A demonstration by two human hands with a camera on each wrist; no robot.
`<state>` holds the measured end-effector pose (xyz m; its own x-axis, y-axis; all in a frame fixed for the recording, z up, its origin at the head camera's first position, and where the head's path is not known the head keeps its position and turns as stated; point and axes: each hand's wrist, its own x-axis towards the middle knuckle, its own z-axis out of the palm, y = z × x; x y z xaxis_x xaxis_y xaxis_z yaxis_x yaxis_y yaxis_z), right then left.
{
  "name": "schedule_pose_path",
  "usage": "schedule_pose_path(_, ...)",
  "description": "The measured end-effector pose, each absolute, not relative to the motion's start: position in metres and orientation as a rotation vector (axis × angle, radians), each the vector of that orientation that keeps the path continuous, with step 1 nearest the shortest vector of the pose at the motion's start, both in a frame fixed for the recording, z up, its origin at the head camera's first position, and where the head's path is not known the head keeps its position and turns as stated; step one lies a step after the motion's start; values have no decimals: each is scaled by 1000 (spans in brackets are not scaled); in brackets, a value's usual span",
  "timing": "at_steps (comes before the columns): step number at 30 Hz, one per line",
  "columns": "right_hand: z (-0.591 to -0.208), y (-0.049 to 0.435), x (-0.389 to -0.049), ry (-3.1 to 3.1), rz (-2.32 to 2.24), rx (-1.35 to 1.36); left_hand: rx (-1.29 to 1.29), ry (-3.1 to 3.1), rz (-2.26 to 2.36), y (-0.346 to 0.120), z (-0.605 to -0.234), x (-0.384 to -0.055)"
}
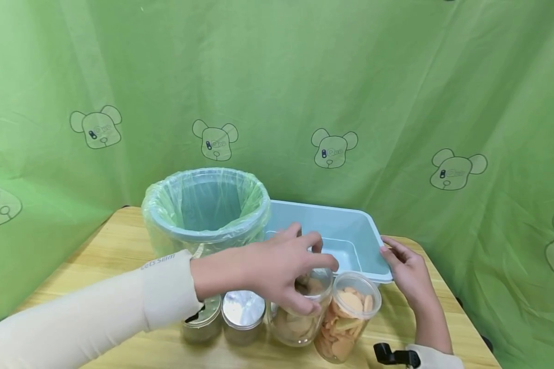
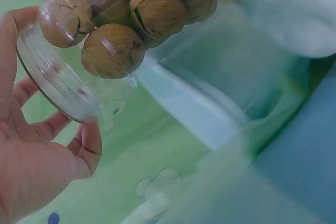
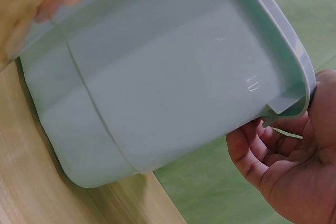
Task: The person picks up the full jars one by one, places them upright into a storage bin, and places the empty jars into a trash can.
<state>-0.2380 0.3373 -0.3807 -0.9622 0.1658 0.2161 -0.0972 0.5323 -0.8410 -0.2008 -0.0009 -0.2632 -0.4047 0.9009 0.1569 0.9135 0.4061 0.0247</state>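
Left hand (image 1: 287, 267): Its fingers and thumb curl round the rim end of the walnut jar (image 1: 297, 330) and hold it.
Walnut jar: It is on the near side of the blue tub (image 1: 320, 215), between a silver-topped jar (image 1: 243, 309) and the orange snack jar (image 1: 342, 335). I can't tell if it touches the tabletop (image 1: 120, 256).
Right hand (image 1: 412, 274): It grips the right end of the blue tub by the edge.
Other jar: One more lidded jar (image 1: 203, 332) stands at the left end of the row, partly behind the sleeve (image 1: 166, 292).
Bin: The round bin (image 1: 184, 231) has a thin green bag (image 1: 175, 246) over its edge and sits left of the tub.
Slip: The walnut jar could drop, because the fingers hold just one end of smooth plastic.
Bump: The orange snack jar could tip over, because it is so close to the walnut jar.
Tilt: The tub could tip if the right hand lifts its one end.
Writing: The sleeve seems to say "Let's Slim". The bear faces on the green cloth (image 1: 277, 77) have tiny letters, maybe "Qoo". I see no words on the jars.
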Motion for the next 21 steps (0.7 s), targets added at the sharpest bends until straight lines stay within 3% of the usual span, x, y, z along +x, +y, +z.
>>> schedule_pose_path(10,-379,337,-237,-2507,1396,-49,-1596,-2465,-227,-5,-225,-201)
schedule_pose_path(21,-379,337,-237,-2510,1393,-47,-1509,-2503,-315,-10,-207,-209)
